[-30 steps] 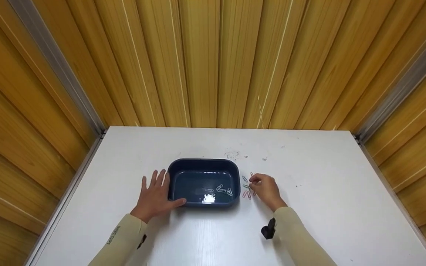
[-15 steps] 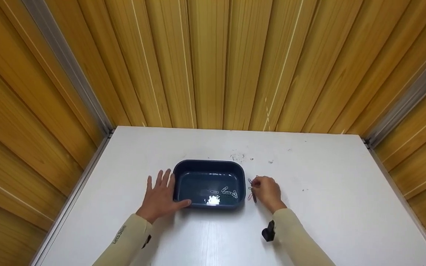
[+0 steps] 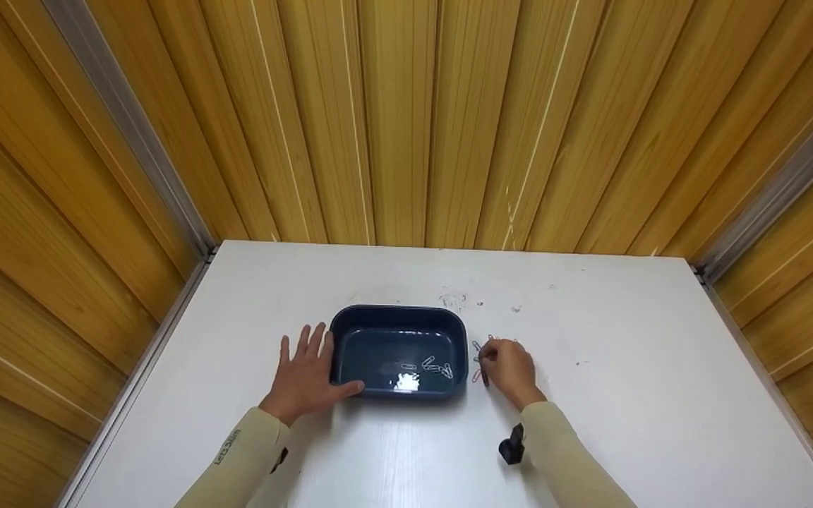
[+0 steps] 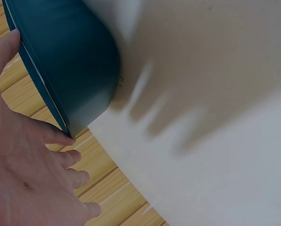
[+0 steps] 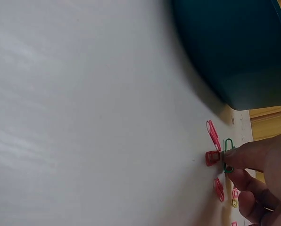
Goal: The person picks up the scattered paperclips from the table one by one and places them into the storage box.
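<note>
My left hand (image 3: 304,374) lies along the left side of a dark blue rectangular tub (image 3: 371,353), fingers spread, thumb at its front rim. In the left wrist view, the thumb and forefinger touch the tub's rim (image 4: 45,84). Several paper clips (image 3: 429,365) lie inside, toward the tub's right end. Just right of the tub, my right hand (image 3: 511,368) pinches a green paper clip (image 5: 228,155) between thumb and forefinger, low over the table. Red paper clips (image 5: 213,135) lie around the fingertips, with a yellow paper clip (image 5: 234,203) under the hand.
A white table (image 3: 590,423) bears everything, with dark scuff marks (image 3: 453,299) behind the tub. Wood-patterned panels (image 3: 392,127) stand at the back and both sides. A black strap-mounted device (image 3: 512,446) sits at the right wrist.
The head view has shifted slightly. My right hand has come a little closer to the tub, over the paper clips. My left hand stays at the tub's side.
</note>
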{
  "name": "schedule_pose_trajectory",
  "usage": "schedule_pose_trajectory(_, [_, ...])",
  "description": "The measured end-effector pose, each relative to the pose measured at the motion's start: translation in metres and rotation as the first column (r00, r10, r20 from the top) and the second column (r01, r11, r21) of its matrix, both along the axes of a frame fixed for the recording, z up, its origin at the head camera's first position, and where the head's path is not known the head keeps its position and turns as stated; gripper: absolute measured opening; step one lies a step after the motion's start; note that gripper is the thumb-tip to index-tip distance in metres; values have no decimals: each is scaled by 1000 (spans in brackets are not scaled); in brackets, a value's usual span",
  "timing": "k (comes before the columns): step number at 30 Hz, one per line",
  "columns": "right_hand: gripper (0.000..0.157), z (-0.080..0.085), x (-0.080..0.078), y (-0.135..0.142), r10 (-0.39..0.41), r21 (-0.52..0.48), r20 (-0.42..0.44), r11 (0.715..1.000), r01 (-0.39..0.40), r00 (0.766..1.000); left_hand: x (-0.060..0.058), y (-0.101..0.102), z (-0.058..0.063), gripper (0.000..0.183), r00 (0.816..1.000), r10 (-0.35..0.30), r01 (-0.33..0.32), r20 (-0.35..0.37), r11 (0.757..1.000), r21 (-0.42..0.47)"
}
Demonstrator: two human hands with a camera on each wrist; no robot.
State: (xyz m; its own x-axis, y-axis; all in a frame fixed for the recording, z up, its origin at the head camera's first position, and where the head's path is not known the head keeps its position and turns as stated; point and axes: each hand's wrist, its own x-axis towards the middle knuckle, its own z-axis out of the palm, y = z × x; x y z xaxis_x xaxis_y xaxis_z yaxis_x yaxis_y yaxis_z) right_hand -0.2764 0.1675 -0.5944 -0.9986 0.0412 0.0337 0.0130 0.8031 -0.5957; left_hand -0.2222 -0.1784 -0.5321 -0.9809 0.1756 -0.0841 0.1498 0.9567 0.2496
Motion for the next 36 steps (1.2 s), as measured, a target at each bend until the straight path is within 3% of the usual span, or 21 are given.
schedule_pose_trajectory(17, [6,12,9,2,-38,-170,16,985,41,999,-2,0,2,110,1000,-18,19,14,1000,-10])
schedule_pose_trajectory(22, [2,15,14,4,-35,-221,-24,975,29,999,-2,2,2,108,1000,-25,25,-5,1000,-12])
schedule_pose_trajectory(28, [9,17,19,7,-38,-275,-66,961,19,997,-2,2,-2,109,999,-34,35,35,999,-28])
schedule_pose_trajectory(36, [2,29,14,1,-10,-347,-111,938,-30,994,-7,-1,1,110,999,-15,17,40,999,-33])
